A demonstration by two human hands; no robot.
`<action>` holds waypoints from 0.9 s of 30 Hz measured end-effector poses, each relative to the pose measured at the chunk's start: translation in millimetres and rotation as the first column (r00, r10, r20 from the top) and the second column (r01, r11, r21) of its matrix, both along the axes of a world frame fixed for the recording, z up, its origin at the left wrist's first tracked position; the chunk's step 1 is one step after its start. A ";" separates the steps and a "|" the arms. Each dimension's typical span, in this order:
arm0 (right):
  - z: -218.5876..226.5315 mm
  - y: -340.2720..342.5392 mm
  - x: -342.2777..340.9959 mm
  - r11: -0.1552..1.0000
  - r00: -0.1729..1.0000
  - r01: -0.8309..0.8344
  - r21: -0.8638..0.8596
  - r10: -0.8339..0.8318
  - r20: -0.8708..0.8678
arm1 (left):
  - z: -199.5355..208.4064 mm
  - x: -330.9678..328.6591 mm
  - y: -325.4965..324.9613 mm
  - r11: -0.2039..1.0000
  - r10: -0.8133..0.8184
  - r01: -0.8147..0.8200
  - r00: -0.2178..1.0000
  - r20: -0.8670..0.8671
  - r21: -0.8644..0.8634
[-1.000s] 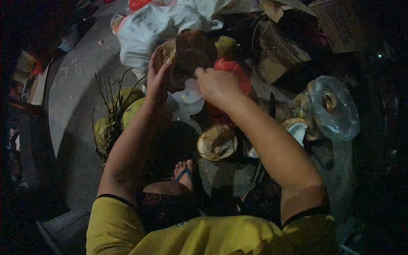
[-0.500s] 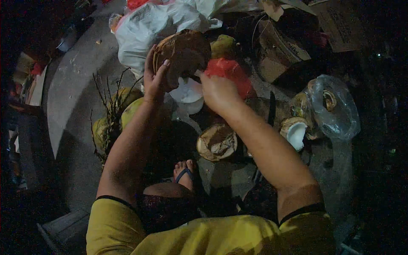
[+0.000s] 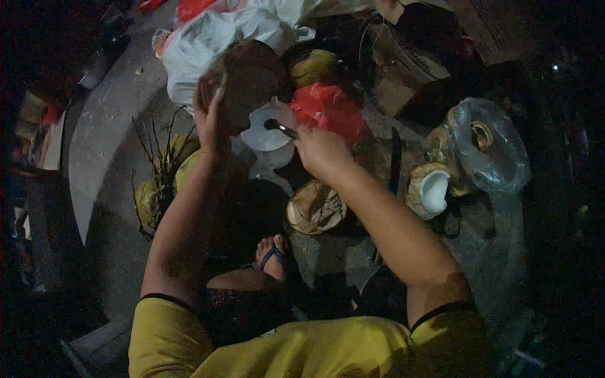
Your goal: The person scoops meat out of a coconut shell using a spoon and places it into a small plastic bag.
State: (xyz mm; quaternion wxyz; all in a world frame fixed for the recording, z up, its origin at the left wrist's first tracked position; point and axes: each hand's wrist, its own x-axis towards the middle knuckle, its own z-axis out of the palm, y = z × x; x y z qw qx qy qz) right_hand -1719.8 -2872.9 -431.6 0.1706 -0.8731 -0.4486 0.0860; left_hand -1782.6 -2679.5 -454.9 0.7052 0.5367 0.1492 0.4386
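Observation:
My left hand (image 3: 213, 116) grips a large piece of coconut (image 3: 255, 72) by its left side, holding it up and tilted; its inner face is in deep shadow. In my closed right hand (image 3: 322, 151) is a spoon (image 3: 287, 130), its dark rounded head pointing left. That head is over a white plastic container (image 3: 259, 140), just below the coconut piece. An opened coconut husk (image 3: 315, 208) lies on the ground below my right wrist. To the right of my forearm rests a cut coconut (image 3: 435, 191) with white flesh showing.
A long dark blade (image 3: 396, 157) lies beside my right forearm. Beyond my hands are a red plastic bag (image 3: 331, 113), a green coconut (image 3: 314, 68) and white plastic bags (image 3: 214, 47). A clear bag (image 3: 495, 154) sits at right. Coconuts with dry stalks (image 3: 151, 195) lie left.
The spoon has come out of the coconut piece and down over the white container. My left hand has shifted slightly left with the coconut, turning its inner face into shadow.

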 end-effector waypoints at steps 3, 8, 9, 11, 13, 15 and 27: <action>17.6 -33.2 5.5 0.965 0.980 0.093 0.244 -0.045 -0.193 | 10.6 -3.4 -17.0 0.942 -0.186 0.188 0.982 0.032 -0.278; 73.1 -107.9 11.5 0.890 0.885 0.280 0.360 -0.095 -0.456 | 22.8 3.2 -73.1 0.793 -0.400 0.343 0.917 -0.004 -0.504; 75.8 -122.8 12.2 0.893 0.882 0.294 0.342 -0.116 -0.457 | 24.2 8.5 -85.0 0.779 -0.489 0.403 0.870 -0.061 -0.480; 80.1 -150.5 11.6 0.897 0.874 0.321 0.304 -0.157 -0.460 | 27.1 18.4 -111.5 0.732 -0.639 0.521 0.748 -0.179 -0.438; 78.6 -174.8 9.7 0.914 0.876 0.333 0.232 -0.209 -0.435 | 38.9 15.2 -158.0 0.636 -0.728 0.562 0.665 -0.169 -0.528; 59.8 -197.2 6.8 0.924 0.897 0.342 0.171 -0.266 -0.353 | 26.7 17.3 -184.6 0.557 -0.787 0.583 0.599 -0.151 -0.592; -40.3 -209.3 -18.8 0.818 0.737 0.512 -0.262 -0.576 -0.354 | -60.2 -1.3 -273.4 0.506 -0.680 0.404 0.731 -0.065 -0.762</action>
